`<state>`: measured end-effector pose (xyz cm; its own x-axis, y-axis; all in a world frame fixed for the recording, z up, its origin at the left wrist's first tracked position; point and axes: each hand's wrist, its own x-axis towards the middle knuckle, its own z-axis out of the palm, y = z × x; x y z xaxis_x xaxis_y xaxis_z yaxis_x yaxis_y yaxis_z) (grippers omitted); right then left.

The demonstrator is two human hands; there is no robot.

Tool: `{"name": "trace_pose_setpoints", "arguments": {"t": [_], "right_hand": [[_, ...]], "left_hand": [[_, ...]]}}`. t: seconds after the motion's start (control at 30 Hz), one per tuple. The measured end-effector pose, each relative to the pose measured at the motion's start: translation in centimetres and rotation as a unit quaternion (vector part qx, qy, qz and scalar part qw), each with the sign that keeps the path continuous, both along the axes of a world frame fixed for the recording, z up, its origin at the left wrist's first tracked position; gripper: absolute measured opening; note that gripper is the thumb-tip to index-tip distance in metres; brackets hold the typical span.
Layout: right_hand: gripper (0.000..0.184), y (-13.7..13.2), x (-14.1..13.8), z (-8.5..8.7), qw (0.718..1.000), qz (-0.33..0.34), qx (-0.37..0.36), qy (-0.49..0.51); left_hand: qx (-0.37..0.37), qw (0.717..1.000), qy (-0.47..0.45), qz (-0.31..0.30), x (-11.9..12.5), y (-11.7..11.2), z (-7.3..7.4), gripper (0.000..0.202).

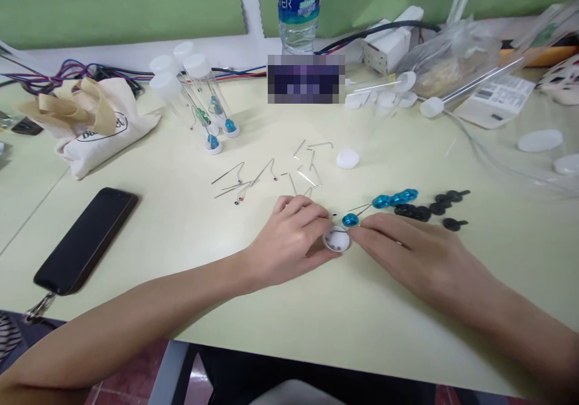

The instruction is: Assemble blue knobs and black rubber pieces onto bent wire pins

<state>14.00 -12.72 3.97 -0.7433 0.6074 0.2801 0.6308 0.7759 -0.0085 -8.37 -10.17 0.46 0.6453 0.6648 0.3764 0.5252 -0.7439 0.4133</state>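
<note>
Metal rods (320,145): bare, smooth, shiny. White cup (344,243): smooth plastic. Blue parts (395,199): high gloss, metallic look. Black parts (421,213): duller; plastic or rubber, can't tell. Tube caps (197,65): matt white plastic. Desk (181,194): smooth, faint sheen. Pouch (102,146): matt woven cloth. Phone (85,239): glossy face. Bottle (296,38): clear plastic.

Passage lies nearside of the cap (343,240); bent wires (308,176) obstruct beyond.

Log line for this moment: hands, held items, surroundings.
left hand: grips white cap, small pieces inside; right hand: at cap's rim, hold unclear; nearby: blue pieces, black pieces; phone: on table
</note>
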Motion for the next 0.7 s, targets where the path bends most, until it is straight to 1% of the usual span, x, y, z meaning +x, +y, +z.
{"name": "trace_pose_setpoints", "arguments": {"t": [0.13,0.27,0.43,0.6,0.7], "right_hand": [[0.027,0.1,-0.2,0.4,1.000,-0.010,0.005,-0.019],[0.031,0.3,-0.3,0.3,0.999,-0.014,0.007,-0.033],[0.030,0.5,-0.3,-0.1,1.000,-0.004,0.003,-0.011],[0.025,0.4,0.0,-0.9,0.999,-0.026,-0.026,0.015],[0.023,0.3,0.2,-1.2,0.999,-0.016,-0.025,0.032]], "left_hand": [[-0.004,1.000,-0.006,0.001,0.0,-0.1,0.0,0.023],[0.004,1.000,-0.009,-0.001,0.1,-0.1,0.0,0.022],[0.007,1.000,-0.008,0.001,0.1,0.0,0.0,0.023],[0.004,1.000,-0.006,-0.001,0.0,0.0,-0.2,0.025],[0.003,1.000,-0.013,-0.004,0.0,0.0,-0.3,0.025]]}}
